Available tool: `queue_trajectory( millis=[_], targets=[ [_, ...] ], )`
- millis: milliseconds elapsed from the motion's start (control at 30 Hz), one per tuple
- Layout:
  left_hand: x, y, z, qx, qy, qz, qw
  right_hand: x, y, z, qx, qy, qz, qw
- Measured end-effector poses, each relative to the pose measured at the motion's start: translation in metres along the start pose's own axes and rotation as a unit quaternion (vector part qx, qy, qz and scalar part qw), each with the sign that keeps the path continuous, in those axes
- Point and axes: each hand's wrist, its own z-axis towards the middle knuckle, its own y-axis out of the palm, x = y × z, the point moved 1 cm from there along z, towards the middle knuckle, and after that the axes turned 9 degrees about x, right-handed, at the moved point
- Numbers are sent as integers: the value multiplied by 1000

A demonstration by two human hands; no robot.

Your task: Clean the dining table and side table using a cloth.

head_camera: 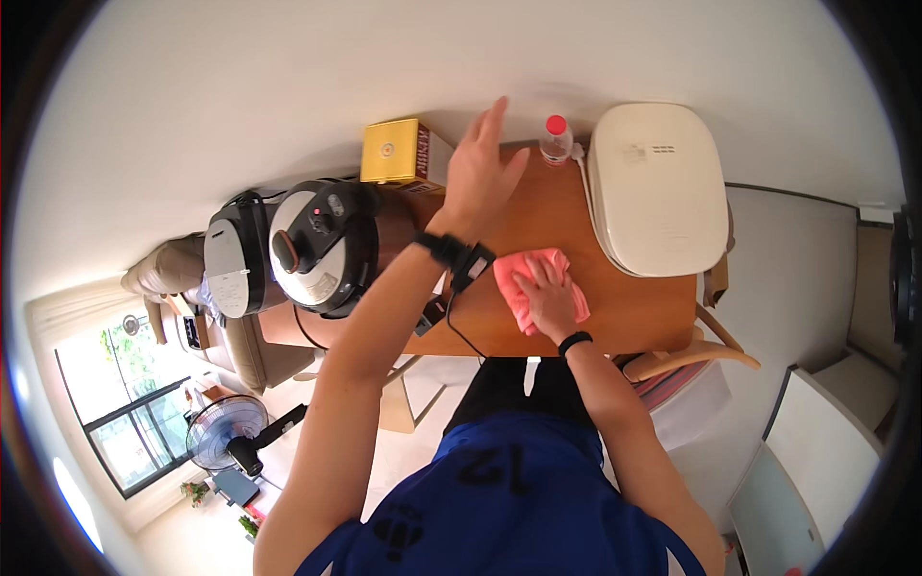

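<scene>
My right hand (551, 302) presses down on a folded pink cloth (515, 291), fingers spread over it, on the brown wooden table (637, 309). My left hand (479, 176) is raised over the table's far part, fingers apart, with nothing in it. Beside it stands a gold box (390, 153), close to the wall. To that hand's right is a clear plastic bottle (556, 147) with a red cap. A black device with a cable (461, 261) is strapped to my left wrist.
A white lidded appliance (663, 191) takes up the table's right end. On the left stand an electric pressure cooker (317, 241) and another grey-black appliance (229, 266). A small black object (431, 315) lies by the front edge. Wooden chairs (691, 360) and a standing fan (227, 435) are nearby.
</scene>
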Motion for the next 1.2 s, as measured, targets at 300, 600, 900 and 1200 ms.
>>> queue_trajectory(
  millis=[300, 600, 900, 1200],
  targets=[
    [-59, -83, -24, 105, -123, 332, 929, 14, 25, 131, 64, -7, -54, 996],
    [-69, -82, -18, 92, -181, 366, 908, 2, 29, 122, 36, -54, -63, 996],
    [1, -142, -43, 138, -93, 338, 926, -10, 16, 217, 165, -18, 28, 986],
    [11, -153, -56, 138, -110, 252, 952, -38, 87, 190, -24, -163, -142, 976]
  ],
)
